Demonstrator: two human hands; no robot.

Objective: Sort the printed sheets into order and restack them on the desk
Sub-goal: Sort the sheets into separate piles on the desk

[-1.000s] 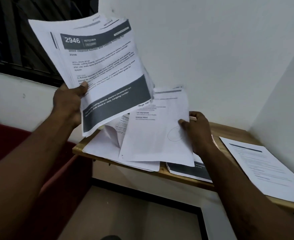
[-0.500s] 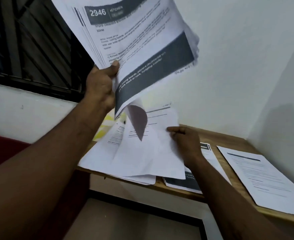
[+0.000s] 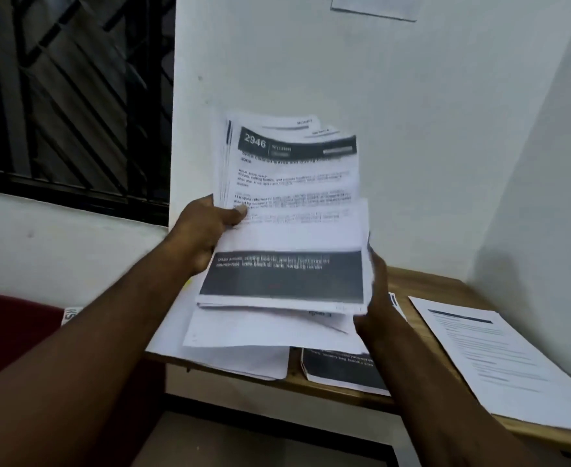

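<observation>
My left hand (image 3: pixel 206 230) grips a thick bundle of printed sheets (image 3: pixel 291 217) by its left edge, thumb on the top page headed "2946". The bundle is held up above the wooden desk (image 3: pixel 442 284). My right hand (image 3: pixel 376 305) is at the bundle's lower right corner, fingers against its right edge; blur hides how they close. Under the bundle lie loose white sheets (image 3: pixel 237 345) that overhang the desk's front edge. A small stack with a dark band (image 3: pixel 341 369) lies beside them, and a single printed sheet (image 3: pixel 499 362) lies at the right.
The desk sits in a corner between two white walls (image 3: pixel 412 129). A barred window (image 3: pixel 68 96) is at the upper left. A dark red surface (image 3: pixel 14 325) lies below left of the desk. A paper is pinned high on the wall (image 3: pixel 375 6).
My left hand has brought the bundle down from high up to just above the desk. My right hand has left the loose sheet on the desk and come up to the bundle's lower right corner.
</observation>
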